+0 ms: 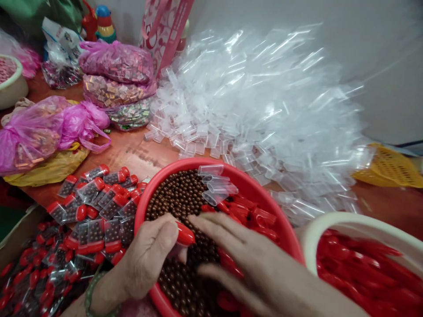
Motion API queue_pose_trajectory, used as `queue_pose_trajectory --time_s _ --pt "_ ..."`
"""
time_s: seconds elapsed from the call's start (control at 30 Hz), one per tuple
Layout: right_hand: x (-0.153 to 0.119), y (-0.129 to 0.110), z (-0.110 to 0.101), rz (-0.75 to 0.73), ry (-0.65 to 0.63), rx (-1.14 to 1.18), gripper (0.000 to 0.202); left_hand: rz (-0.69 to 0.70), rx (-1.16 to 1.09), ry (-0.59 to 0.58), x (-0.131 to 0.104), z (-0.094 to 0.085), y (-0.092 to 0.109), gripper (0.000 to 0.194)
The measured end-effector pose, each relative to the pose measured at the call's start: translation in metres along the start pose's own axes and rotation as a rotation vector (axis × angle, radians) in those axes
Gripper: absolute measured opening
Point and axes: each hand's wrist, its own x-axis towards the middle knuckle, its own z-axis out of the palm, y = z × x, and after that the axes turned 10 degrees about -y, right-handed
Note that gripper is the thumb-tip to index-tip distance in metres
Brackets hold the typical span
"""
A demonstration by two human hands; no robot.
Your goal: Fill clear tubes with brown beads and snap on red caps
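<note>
My left hand is closed around a small container with a red cap. The cap sticks out past the thumb, while the container's body is hidden in the palm. Beside it, my right hand has its fingers stretched out and apart, slightly blurred, with nothing seen in them. Both hands are over a red basin of small brown balls. Red plastic caps lie in the basin's right part, and several clear flat tubes rest near its far rim.
A large heap of clear tubes covers the table behind the basin. Filled red-capped containers pile up at left, above a box of more. A cream tub of red pieces stands at right. Pink bags and a yellow basket lie farther back.
</note>
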Motion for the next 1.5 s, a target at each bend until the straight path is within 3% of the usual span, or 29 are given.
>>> queue_pose_trajectory --time_s 0.07,0.2,0.33,0.47,0.53,0.6,0.73,0.93,1.1,1.27,1.37,1.5 --pt "0.002 0.031 0.000 0.082 0.005 -0.122 0.040 0.060 0.230 0.123 -0.007 -0.010 0.005 0.042" --pt "0.018 0.074 0.010 0.262 -0.259 -0.181 0.042 0.129 0.737 0.426 -0.017 -0.039 0.001 0.029" --pt "0.033 0.085 0.011 0.298 -0.393 -0.232 0.023 0.120 1.090 0.640 -0.018 -0.065 -0.013 0.025" --pt "0.041 0.085 0.004 0.267 -0.446 -0.228 0.012 0.220 1.236 0.752 -0.009 -0.063 -0.020 0.023" --pt "0.045 0.081 -0.001 0.245 -0.466 -0.239 0.013 0.311 1.180 0.702 -0.004 -0.050 -0.020 0.020" --pt "0.052 0.072 -0.007 0.240 -0.504 -0.279 0.017 0.374 1.098 0.558 0.001 -0.033 -0.019 0.017" --pt "0.073 0.048 -0.007 0.204 -0.564 -0.327 0.023 0.336 1.127 0.346 0.008 -0.009 -0.023 0.014" --pt "0.096 0.021 0.022 0.081 -0.588 -0.220 0.025 0.212 1.209 0.280 0.011 -0.010 -0.029 0.029" --pt "0.091 0.032 0.031 -0.060 -0.643 0.091 0.022 0.232 1.184 0.297 0.012 -0.012 -0.032 0.038" --pt "0.071 0.044 0.029 -0.066 -0.554 0.423 0.031 0.244 1.178 0.300 0.009 -0.011 -0.033 0.040" --pt "0.060 0.044 0.026 -0.047 -0.475 0.599 0.030 0.221 1.209 0.221 0.005 -0.011 -0.026 0.043" --pt "0.049 0.040 0.019 0.015 -0.352 1.010 0.035 0.150 1.155 0.102 0.003 -0.012 -0.012 0.049"
